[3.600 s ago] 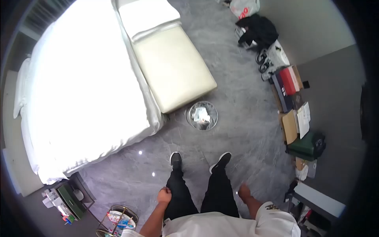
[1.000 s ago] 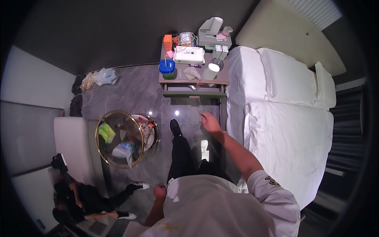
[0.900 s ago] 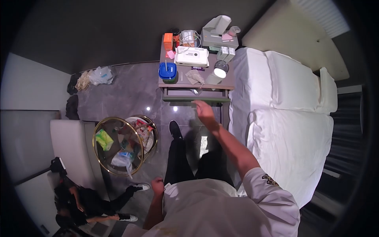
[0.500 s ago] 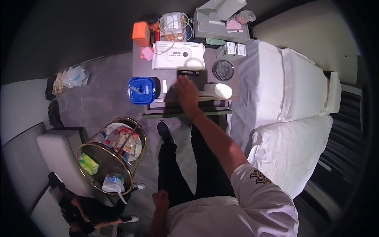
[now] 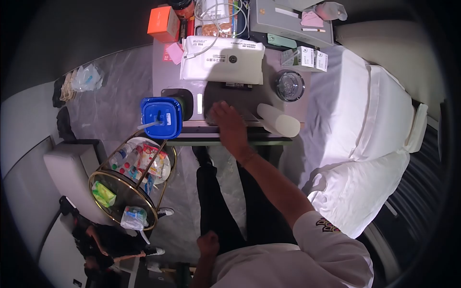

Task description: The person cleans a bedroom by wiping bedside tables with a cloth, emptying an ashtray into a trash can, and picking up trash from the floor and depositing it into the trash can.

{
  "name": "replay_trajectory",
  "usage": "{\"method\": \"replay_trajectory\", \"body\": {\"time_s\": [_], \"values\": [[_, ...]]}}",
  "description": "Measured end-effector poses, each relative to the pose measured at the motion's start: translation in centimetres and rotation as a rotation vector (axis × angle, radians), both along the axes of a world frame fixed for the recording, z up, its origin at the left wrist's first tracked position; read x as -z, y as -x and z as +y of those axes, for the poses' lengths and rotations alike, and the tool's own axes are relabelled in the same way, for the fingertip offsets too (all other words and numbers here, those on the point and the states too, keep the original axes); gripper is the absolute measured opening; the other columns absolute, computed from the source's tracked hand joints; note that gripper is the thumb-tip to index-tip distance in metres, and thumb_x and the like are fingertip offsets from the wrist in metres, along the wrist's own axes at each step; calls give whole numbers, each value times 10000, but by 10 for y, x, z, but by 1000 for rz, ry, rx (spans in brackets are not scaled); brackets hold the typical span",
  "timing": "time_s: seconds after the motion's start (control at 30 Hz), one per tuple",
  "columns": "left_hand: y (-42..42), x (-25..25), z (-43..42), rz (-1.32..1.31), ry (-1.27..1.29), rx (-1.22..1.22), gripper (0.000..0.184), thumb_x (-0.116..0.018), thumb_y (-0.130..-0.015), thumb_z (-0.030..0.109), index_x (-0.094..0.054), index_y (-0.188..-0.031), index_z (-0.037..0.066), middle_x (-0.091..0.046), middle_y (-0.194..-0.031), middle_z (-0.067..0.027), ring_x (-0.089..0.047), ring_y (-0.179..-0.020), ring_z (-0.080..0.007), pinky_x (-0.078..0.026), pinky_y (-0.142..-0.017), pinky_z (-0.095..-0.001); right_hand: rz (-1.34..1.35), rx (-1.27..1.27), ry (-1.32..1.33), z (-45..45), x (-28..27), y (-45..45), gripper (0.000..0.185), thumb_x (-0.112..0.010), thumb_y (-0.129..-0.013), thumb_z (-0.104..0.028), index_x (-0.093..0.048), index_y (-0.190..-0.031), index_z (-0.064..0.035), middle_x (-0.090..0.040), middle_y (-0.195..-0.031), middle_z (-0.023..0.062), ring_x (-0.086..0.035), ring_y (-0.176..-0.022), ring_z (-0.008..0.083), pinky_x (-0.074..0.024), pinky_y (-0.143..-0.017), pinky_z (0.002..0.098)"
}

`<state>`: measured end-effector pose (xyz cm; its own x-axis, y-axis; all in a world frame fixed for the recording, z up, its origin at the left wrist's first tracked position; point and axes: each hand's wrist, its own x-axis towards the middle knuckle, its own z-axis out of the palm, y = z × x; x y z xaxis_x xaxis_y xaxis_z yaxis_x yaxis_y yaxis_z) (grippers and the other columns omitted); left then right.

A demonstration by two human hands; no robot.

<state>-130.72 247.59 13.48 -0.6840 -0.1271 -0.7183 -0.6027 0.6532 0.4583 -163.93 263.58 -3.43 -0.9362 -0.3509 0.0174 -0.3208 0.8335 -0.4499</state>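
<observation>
My right hand point(image 5: 231, 126) reaches over the front edge of the bedside table point(image 5: 192, 89), its fingers pressed together on a crumpled tissue point(image 5: 248, 115), mostly hidden under the hand. A white cup point(image 5: 279, 120) lies on its side to the right, below a glass ashtray point(image 5: 290, 85). Behind the hand are a dark small packet point(image 5: 237, 86) and a white wipes pack point(image 5: 223, 60). To the left stand a blue-lidded container point(image 5: 162, 118) and a small white strip point(image 5: 200, 103). My left hand point(image 5: 208, 244) is a fist beside my left thigh, with nothing visible in it.
An open drawer point(image 5: 230, 142) sticks out under the tabletop. At the left is a gold-rimmed trolley point(image 5: 91, 185) with bags and packets. A seated person point(image 5: 103, 240) is at the lower left. The bed point(image 5: 336, 115) adjoins the table's right side.
Since the earliest frame the view has turned from the room's floor to the bedside table. My right hand has moved from above the drawer to the tabletop and the tissue; my left stays low.
</observation>
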Motion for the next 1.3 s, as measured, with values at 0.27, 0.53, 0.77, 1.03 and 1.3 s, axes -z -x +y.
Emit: {"method": "replay_trajectory", "body": {"time_s": [0.27,0.53,0.77,1.03,1.3], "values": [[-7,3,4,-61,28,36,129,-568,-648,19,-564,-637,148,-583,-606,-111,-605,-607,-351,-472,-529,-427,-6,-9,76,8,-14,6,517,-531,-723,39,-554,-1221,-100,-478,-1361,42,-401,-1301,230,-333,-1075,393],[-11,7,-1,-62,24,6,128,-565,-662,23,-562,-626,146,-589,-599,-108,-608,-599,-349,-477,-525,-435,0,161,122,0,-24,7,475,-539,-727,47,-590,-1177,-96,-525,-1314,41,-444,-1268,238,-393,-1031,407],[-8,11,-1,-34,33,9,138,-571,-672,30,-560,-617,156,-586,-574,-90,-607,-560,-332,-475,-491,-425,11,3,56,9,-23,-1,448,-541,-746,50,-589,-1170,-85,-526,-1315,51,-468,-1244,260,-389,-1029,408],[-4,15,3,-50,17,15,130,-588,-668,42,-576,-604,154,-592,-583,-96,-609,-570,-339,-477,-495,-431,34,97,69,-9,-17,31,533,-536,-712,70,-552,-1223,-83,-500,-1331,73,-434,-1265,275,-354,-1055,412],[1,13,3,-104,-22,18,103,-578,-705,65,-587,-644,148,-605,-629,-115,-615,-628,-361,-480,-537,-455,30,47,114,15,-14,-7,507,-535,-696,74,-593,-1178,-75,-537,-1292,56,-449,-1259,253,-365,-1049,401]]}}
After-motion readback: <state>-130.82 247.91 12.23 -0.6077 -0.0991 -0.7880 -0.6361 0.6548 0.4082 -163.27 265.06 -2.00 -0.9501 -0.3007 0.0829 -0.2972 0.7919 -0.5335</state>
